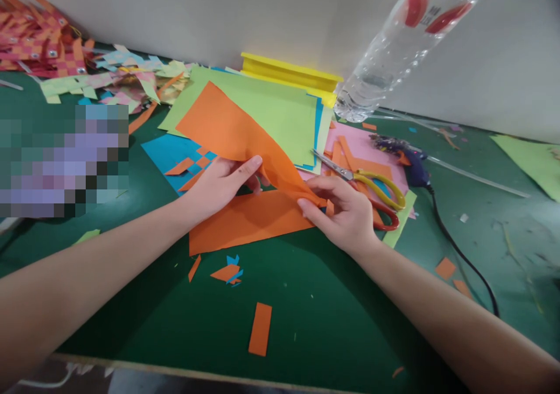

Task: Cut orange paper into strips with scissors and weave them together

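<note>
A sheet of orange paper (236, 126) is raised between my two hands, its right end gathered into a narrow, crumpled point. My left hand (227, 178) pinches the sheet's lower edge between thumb and fingers. At the gathered end, my right hand (339, 210) is closed on the paper. Below lies another flat orange sheet (245, 222) on the green table. Blue paper woven with orange strips (172, 158) sits partly under my left hand. Scissors with yellow and red handles (380, 187) rest just beyond my right hand.
Green and blue sheets (280, 102) lie behind, against a yellow holder (289, 70). A water bottle (394, 56) leans at the wall. A glue gun (411, 164) with a black cord is on the right. Paper scraps (126, 70) and orange woven crafts (39, 38) pile up at left.
</note>
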`<state>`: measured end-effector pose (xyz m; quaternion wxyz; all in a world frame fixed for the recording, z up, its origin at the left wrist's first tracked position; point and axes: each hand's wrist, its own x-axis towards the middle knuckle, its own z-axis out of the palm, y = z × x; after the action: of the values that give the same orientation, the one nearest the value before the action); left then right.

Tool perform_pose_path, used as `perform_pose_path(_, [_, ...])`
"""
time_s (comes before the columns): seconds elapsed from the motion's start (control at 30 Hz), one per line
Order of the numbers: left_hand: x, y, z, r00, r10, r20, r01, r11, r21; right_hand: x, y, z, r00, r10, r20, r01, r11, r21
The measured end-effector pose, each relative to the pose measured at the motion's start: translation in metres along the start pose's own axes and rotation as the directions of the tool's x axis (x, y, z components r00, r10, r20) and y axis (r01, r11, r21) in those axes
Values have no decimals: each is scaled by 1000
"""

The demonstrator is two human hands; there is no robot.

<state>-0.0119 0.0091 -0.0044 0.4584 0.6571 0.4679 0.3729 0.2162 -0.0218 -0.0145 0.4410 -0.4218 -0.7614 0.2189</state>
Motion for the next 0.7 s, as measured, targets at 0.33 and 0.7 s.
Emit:
perform_pose_path(0.33, [0, 3, 1, 999, -13, 49, 15, 999, -31, 1, -3, 0, 983, -181, 44, 184, 978, -97])
perform_pose_path(0.7, [1, 2, 2, 993, 68, 99, -58, 993, -103, -2, -1, 3, 980, -156, 123, 172, 976, -133])
